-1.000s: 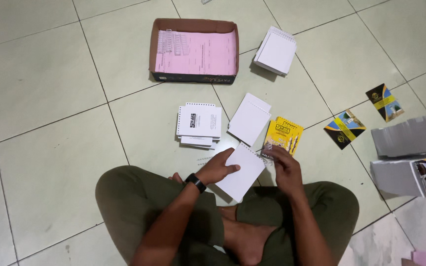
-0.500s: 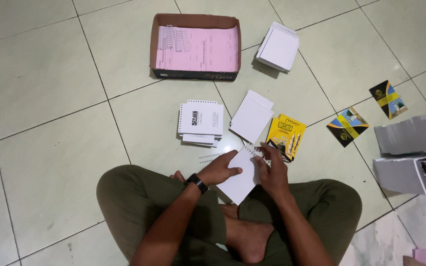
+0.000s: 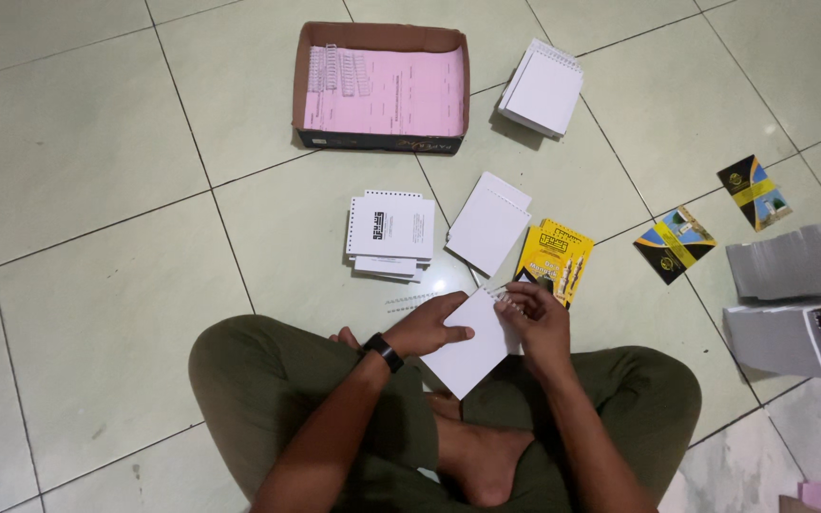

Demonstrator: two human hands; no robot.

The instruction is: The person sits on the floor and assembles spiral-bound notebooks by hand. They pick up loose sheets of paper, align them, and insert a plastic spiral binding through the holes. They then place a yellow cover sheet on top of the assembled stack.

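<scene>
A white notepad (image 3: 472, 342) is pinched flat by the left hand (image 3: 429, 328); its punched top edge, pointing up-right, is gripped by the right hand (image 3: 536, 318)

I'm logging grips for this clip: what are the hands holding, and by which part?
Both hold one white pad of sheets. The left hand presses its upper left face and edge; the right hand pinches the top right corner at the spiral edge.

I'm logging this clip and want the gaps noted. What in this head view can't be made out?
- Right hand fingertips at the white pad's top edge: too small to tell what they pinch.
- Pad's underside: hidden by the pad itself.
- Grey boxes: cut off by the right edge.
- Cardboard box contents under the pink sheet: covered.
</scene>
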